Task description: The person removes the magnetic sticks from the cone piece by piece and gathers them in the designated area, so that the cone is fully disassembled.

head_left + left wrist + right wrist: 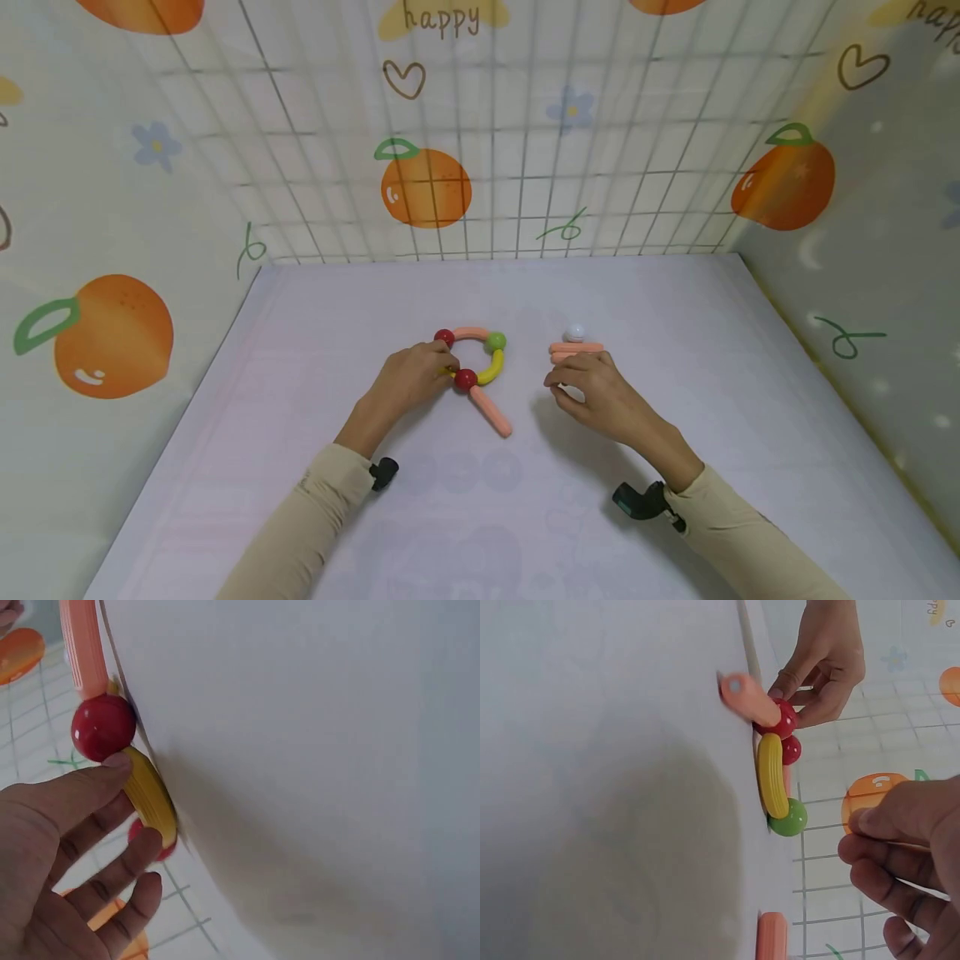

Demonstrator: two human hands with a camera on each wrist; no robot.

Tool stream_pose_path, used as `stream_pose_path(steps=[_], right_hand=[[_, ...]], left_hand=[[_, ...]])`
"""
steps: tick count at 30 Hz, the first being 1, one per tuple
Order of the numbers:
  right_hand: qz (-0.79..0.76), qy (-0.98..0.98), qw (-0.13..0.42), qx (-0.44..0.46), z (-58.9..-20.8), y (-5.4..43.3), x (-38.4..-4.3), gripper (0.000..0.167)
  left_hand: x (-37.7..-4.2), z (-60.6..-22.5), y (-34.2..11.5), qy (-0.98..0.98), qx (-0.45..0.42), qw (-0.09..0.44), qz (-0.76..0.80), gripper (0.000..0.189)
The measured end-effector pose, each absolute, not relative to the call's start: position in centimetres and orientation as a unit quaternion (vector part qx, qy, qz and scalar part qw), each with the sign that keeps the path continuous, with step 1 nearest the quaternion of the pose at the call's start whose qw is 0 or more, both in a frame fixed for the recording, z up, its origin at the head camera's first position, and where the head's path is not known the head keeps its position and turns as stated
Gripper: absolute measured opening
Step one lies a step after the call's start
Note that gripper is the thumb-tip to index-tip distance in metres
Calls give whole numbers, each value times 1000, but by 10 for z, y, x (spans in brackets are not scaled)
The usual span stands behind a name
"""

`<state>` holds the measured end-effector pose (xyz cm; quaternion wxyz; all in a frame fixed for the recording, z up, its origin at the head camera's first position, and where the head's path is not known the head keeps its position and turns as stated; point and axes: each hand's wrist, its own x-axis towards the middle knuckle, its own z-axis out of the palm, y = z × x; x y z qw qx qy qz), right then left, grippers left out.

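Observation:
A ring of magnetic-toy rods and balls lies on the table: a red ball (466,381) in front, a green ball (495,342), another red ball (444,337), a pink curved rod (472,332) and a yellow curved rod (491,368). From the front ball a straight pink rod (491,412) sticks out. My left hand (411,379) pinches a second yellow curved rod (152,791) beside the front red ball, its thumb at their joint. My right hand (596,392) holds nothing, fingers loosely bent, in front of spare straight pink rods (577,347).
Behind the spare rods sits a white ball (575,332). A fruit-patterned cloth over a wire grid (517,167) stands along the table's back edge, with patterned cloth walls on both sides. The pale table (465,517) extends in front of the ring.

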<state>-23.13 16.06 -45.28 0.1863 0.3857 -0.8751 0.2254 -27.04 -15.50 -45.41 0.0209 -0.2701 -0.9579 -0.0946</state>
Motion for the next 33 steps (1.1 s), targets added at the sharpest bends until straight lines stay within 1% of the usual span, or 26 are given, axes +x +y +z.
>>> stream_pose_path(steps=[6,14,24,29,33], right_hand=[[229,-875,186,384,-453,160,-232,14],[232,-880,172,376,-455,158,-234,13],[229,-889,158,363,-454,153,-240,15],[231,-889,155,364,-457,150,-242,15],[232,-888,156,366,-459,148,-243,15]], left_hand=[[-263,-457,-152,-964,-241,25,-105,17],[-255,-461,-149,-971,-186,11,-150,14],[-244,-463,-138,-970,-159,34,-181,14],[-236,-464,-133,-971,-139,51,-186,16],[-230,-463,-127,-974,-115,55,-187,18]])
